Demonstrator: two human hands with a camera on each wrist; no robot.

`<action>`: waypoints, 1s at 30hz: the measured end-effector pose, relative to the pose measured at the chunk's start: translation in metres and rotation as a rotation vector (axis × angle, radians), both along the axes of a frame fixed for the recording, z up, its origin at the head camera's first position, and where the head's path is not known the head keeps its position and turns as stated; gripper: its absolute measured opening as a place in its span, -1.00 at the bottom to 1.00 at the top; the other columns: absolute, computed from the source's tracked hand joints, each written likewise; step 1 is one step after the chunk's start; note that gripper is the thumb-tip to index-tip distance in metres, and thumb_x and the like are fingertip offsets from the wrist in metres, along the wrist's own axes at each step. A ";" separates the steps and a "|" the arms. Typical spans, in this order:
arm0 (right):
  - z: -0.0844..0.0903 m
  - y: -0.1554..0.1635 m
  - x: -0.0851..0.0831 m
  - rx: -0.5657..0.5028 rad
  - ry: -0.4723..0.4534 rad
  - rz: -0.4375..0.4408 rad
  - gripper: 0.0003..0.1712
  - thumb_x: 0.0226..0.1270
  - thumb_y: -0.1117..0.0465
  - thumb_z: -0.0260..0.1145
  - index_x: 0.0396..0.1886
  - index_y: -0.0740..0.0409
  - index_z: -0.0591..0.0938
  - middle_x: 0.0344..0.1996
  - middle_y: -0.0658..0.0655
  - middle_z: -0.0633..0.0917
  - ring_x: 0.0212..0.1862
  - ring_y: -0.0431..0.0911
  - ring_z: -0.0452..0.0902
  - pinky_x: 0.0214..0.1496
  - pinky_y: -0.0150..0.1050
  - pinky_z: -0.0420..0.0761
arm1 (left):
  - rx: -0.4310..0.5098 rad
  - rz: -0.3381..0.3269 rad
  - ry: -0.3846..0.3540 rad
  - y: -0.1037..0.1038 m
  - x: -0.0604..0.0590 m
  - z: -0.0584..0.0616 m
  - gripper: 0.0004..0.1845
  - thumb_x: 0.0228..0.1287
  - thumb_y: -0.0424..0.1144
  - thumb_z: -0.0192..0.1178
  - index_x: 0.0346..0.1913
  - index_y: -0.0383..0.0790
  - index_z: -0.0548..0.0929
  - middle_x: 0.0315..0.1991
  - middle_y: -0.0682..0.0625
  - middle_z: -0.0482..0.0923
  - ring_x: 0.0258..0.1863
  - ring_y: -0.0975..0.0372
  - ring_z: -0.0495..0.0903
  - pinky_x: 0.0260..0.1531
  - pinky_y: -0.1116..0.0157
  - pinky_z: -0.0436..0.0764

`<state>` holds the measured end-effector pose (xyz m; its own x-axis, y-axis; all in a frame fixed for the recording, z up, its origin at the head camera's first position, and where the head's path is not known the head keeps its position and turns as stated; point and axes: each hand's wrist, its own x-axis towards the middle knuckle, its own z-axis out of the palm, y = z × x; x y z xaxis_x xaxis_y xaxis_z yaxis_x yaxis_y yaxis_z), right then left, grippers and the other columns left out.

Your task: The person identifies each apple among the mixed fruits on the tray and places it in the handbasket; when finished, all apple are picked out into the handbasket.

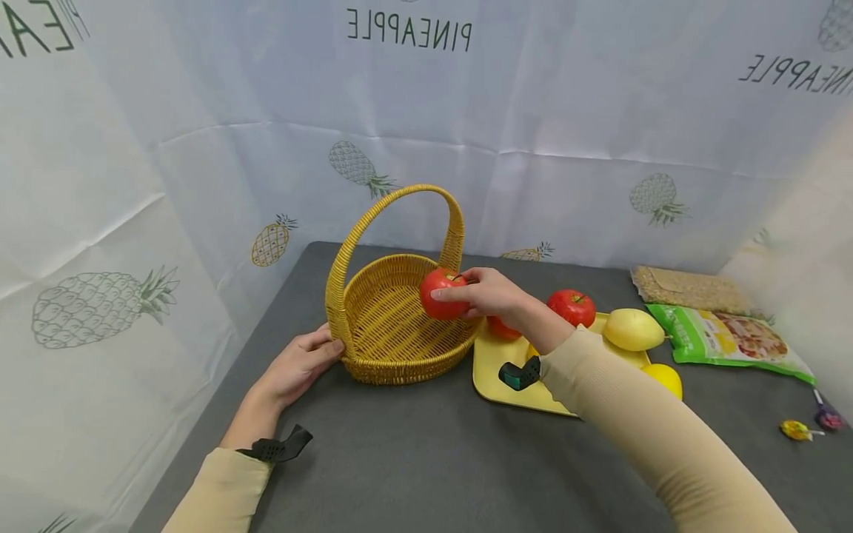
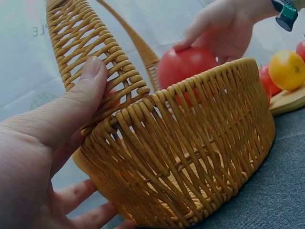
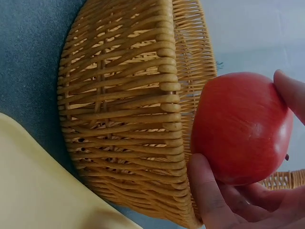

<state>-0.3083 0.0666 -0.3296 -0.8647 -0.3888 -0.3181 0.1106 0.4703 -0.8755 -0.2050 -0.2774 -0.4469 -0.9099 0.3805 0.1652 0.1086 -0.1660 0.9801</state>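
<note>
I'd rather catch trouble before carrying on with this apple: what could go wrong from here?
The red apple in the right grip is close to the right rim of the wicker basket and might bump it. The left grip holds the basket at the base of its handle; if it loosens, such a bump could shift the basket. The right sleeve crosses over the yellow tray, so it might nudge fruit there.

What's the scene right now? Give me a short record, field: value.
Left grip: holds the yellow basket at the foot of its handle
Right grip: holds a red fruit at the basket's opening, right side
Basket: upright on the grey table
Yellow tray: right of the basket, bearing more fruit, partly hidden by the right sleeve
Far right: green packet, beige packet, two lollipops
</note>
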 end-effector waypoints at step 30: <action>-0.002 -0.033 -0.024 0.006 0.086 0.029 -0.10 0.14 -0.13 0.61 0.36 0.19 0.47 0.16 0.16 0.55 0.15 0.06 0.53 0.12 -0.01 0.65 | -0.027 0.018 -0.016 0.003 0.001 -0.001 -0.58 0.61 -0.33 0.08 0.24 -0.69 0.49 0.64 -0.28 -0.25 0.60 -0.11 -0.34 0.24 0.40 0.44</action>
<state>-0.3328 0.0340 -0.3313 -0.8774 -0.4124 -0.2450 0.0210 0.4771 -0.8786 -0.2038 -0.2743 -0.4484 -0.9191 0.3681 0.1407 0.0959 -0.1373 0.9859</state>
